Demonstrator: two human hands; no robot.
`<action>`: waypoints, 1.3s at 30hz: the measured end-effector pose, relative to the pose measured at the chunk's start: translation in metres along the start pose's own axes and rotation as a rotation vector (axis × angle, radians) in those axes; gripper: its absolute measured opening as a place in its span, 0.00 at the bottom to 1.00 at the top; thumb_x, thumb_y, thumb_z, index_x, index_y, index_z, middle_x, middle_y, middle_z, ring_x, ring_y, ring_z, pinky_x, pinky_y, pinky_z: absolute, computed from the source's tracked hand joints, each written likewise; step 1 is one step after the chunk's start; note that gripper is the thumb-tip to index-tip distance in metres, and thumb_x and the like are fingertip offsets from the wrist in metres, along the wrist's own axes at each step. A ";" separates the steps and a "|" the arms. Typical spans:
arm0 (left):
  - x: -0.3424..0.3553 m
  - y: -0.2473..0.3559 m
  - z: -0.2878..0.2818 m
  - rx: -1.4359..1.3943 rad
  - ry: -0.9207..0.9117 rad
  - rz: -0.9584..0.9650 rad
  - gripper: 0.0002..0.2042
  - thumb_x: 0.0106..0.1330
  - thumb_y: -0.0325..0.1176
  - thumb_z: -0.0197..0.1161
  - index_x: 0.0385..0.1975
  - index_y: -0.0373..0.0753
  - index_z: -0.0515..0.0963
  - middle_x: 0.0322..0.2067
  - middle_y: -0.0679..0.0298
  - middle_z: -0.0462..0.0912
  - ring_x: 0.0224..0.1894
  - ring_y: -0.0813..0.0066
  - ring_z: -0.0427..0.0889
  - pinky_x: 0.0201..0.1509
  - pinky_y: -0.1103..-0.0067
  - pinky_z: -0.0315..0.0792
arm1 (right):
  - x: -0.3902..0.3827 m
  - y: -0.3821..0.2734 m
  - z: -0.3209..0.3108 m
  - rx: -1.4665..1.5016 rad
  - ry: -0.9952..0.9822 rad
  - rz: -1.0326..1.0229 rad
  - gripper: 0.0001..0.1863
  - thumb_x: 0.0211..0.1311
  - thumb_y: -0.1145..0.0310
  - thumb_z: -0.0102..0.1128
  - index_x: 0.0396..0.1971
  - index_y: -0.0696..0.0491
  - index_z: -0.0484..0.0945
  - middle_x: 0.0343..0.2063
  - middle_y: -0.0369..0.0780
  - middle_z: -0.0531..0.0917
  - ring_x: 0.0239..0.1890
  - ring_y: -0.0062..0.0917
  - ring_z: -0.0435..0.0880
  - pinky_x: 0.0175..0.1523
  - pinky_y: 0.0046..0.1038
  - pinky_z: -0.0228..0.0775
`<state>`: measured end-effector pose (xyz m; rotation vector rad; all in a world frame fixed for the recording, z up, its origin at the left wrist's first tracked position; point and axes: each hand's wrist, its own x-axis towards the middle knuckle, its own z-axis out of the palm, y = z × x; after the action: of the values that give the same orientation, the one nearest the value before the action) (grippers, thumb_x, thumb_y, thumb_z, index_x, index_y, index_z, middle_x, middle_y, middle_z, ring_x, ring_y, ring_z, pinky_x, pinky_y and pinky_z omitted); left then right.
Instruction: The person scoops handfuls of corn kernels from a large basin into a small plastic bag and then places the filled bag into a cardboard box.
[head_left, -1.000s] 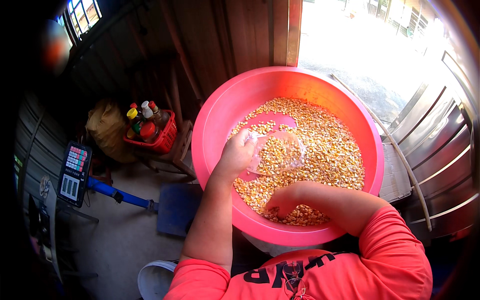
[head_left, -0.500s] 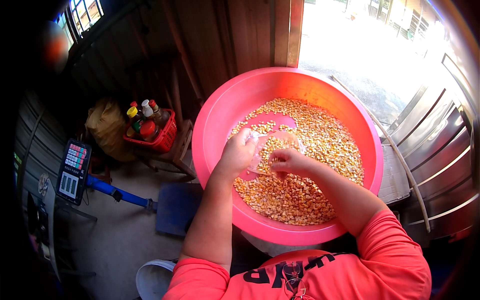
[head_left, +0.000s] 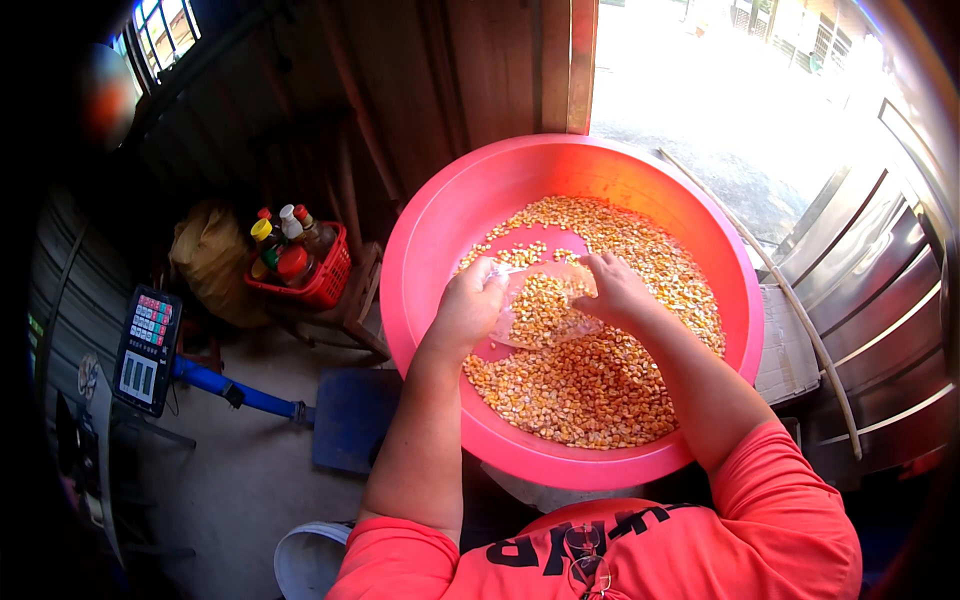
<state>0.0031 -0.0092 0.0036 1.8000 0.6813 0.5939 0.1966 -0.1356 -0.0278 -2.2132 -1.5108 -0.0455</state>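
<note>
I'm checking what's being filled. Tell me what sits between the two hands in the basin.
Head view: between the left hand and right hand is a clear plastic bag partly full of corn kernels, held by both over the pink basin.

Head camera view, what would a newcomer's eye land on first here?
The big pink basin in the middle, half covered with yellow corn kernels. Over it, the left hand and right hand hold a clear plastic bag partly filled with kernels. Off to the left stands a red basket of bottles.
</note>
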 end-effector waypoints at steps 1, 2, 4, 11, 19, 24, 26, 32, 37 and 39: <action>0.001 -0.002 0.000 0.014 0.008 0.016 0.08 0.62 0.30 0.51 0.31 0.30 0.70 0.23 0.54 0.75 0.27 0.71 0.75 0.33 0.74 0.68 | 0.001 0.006 0.003 -0.061 -0.117 0.021 0.16 0.45 0.62 0.59 0.31 0.57 0.75 0.36 0.44 0.77 0.44 0.37 0.74 0.50 0.35 0.66; 0.002 -0.005 0.000 0.029 0.016 0.031 0.07 0.62 0.29 0.51 0.31 0.30 0.70 0.23 0.54 0.75 0.27 0.71 0.75 0.33 0.74 0.68 | 0.002 0.012 0.007 -0.122 -0.235 0.042 0.15 0.45 0.62 0.58 0.31 0.57 0.75 0.36 0.45 0.78 0.44 0.38 0.74 0.50 0.35 0.66; 0.003 -0.007 -0.001 0.047 0.027 0.046 0.07 0.61 0.29 0.51 0.30 0.30 0.70 0.24 0.53 0.75 0.27 0.70 0.75 0.33 0.74 0.68 | 0.009 0.021 0.016 -0.201 -0.369 0.098 0.11 0.46 0.65 0.54 0.27 0.55 0.77 0.30 0.44 0.80 0.40 0.39 0.76 0.46 0.35 0.68; 0.011 -0.019 -0.008 0.199 0.089 0.368 0.06 0.62 0.29 0.50 0.27 0.32 0.69 0.20 0.57 0.73 0.23 0.73 0.72 0.30 0.75 0.68 | 0.016 0.047 0.024 0.641 -0.183 0.231 0.07 0.52 0.69 0.53 0.23 0.57 0.76 0.23 0.37 0.80 0.29 0.28 0.79 0.34 0.27 0.69; 0.005 0.002 -0.011 -0.319 0.236 0.090 0.07 0.65 0.29 0.47 0.26 0.36 0.70 0.14 0.70 0.67 0.16 0.86 0.65 0.21 0.85 0.61 | 0.016 0.020 -0.003 1.619 -0.156 0.219 0.08 0.62 0.65 0.51 0.29 0.54 0.72 0.19 0.33 0.75 0.22 0.18 0.76 0.28 0.21 0.69; 0.007 0.000 -0.013 -0.331 0.297 0.097 0.07 0.65 0.29 0.47 0.27 0.36 0.70 0.14 0.71 0.67 0.16 0.85 0.64 0.21 0.85 0.61 | 0.012 0.011 -0.031 1.732 -0.069 0.139 0.09 0.62 0.66 0.49 0.36 0.56 0.73 0.15 0.31 0.68 0.15 0.13 0.66 0.25 0.21 0.67; 0.008 -0.002 -0.015 -0.349 0.311 0.089 0.07 0.65 0.29 0.47 0.27 0.36 0.71 0.14 0.71 0.67 0.16 0.85 0.64 0.21 0.85 0.61 | 0.007 -0.003 -0.045 1.770 -0.121 0.064 0.11 0.63 0.66 0.48 0.40 0.56 0.73 0.16 0.31 0.69 0.17 0.14 0.67 0.28 0.22 0.67; 0.009 -0.005 -0.019 -0.487 0.277 0.054 0.07 0.65 0.30 0.48 0.26 0.39 0.70 0.14 0.71 0.66 0.15 0.85 0.65 0.21 0.87 0.62 | -0.006 -0.037 -0.069 1.806 -0.213 -0.086 0.26 0.63 0.69 0.47 0.61 0.51 0.56 0.25 0.37 0.76 0.24 0.17 0.71 0.35 0.24 0.67; 0.009 -0.001 -0.019 -0.510 0.277 0.047 0.05 0.65 0.30 0.49 0.29 0.39 0.71 0.14 0.71 0.67 0.15 0.85 0.66 0.20 0.86 0.63 | 0.004 -0.011 -0.063 1.515 -0.190 -0.030 0.28 0.61 0.71 0.49 0.62 0.50 0.54 0.29 0.39 0.78 0.26 0.18 0.74 0.35 0.20 0.67; 0.011 -0.001 -0.022 -0.550 0.303 0.049 0.05 0.65 0.30 0.49 0.29 0.39 0.71 0.14 0.71 0.67 0.15 0.85 0.66 0.20 0.86 0.64 | 0.002 -0.015 -0.069 1.656 -0.203 -0.118 0.29 0.61 0.71 0.49 0.62 0.50 0.55 0.28 0.38 0.78 0.26 0.18 0.74 0.35 0.20 0.67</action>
<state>-0.0039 0.0134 0.0105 1.2281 0.6013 0.9936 0.1994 -0.1565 0.0401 -0.7673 -0.9887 1.0105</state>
